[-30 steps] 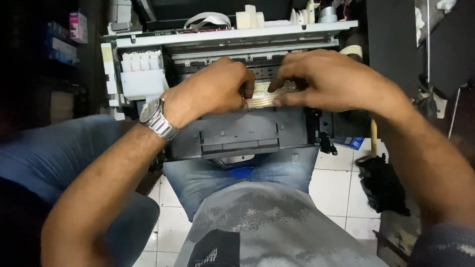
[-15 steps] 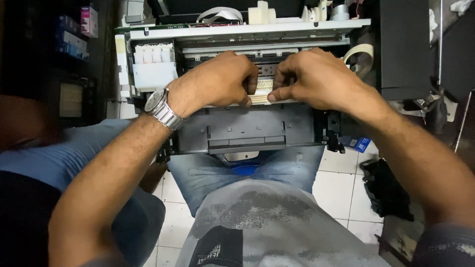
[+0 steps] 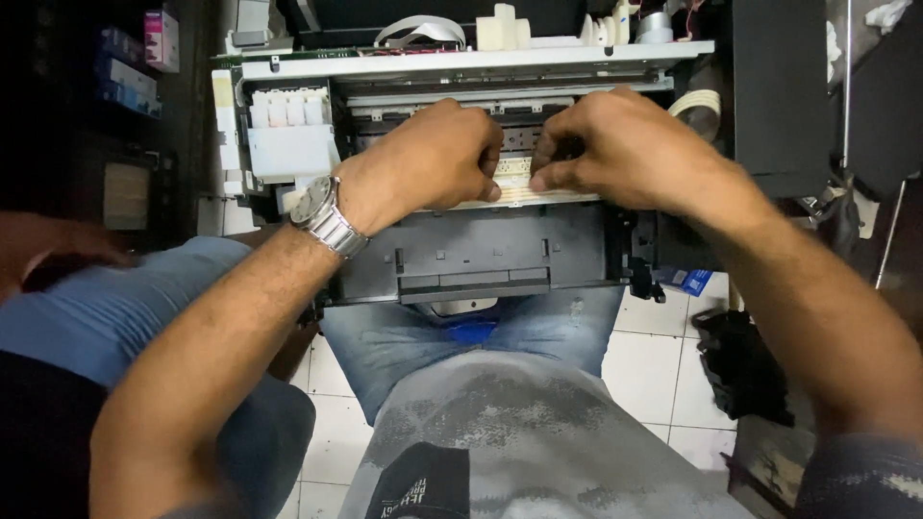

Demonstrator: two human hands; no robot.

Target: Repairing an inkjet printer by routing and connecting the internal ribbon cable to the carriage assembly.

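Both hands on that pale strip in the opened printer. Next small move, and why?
Probably ease the pale strip gently toward the body. Left hand and right hand both pinch it near the middle of the printer, so an even, level pull seems safest.

Repair workshop: opened printer (image 3: 481, 144), loose parts (image 3: 745, 370), tiled floor (image 3: 644, 356).

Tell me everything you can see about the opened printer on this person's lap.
The opened printer, cover off, rests across the person's jeans-clad thighs. Its front is dark grey plastic with a slotted panel; behind that run white frame rails and a white ink-tank block at left. A pale ribbed strip crosses its middle. The left hand and right hand both press on that strip.
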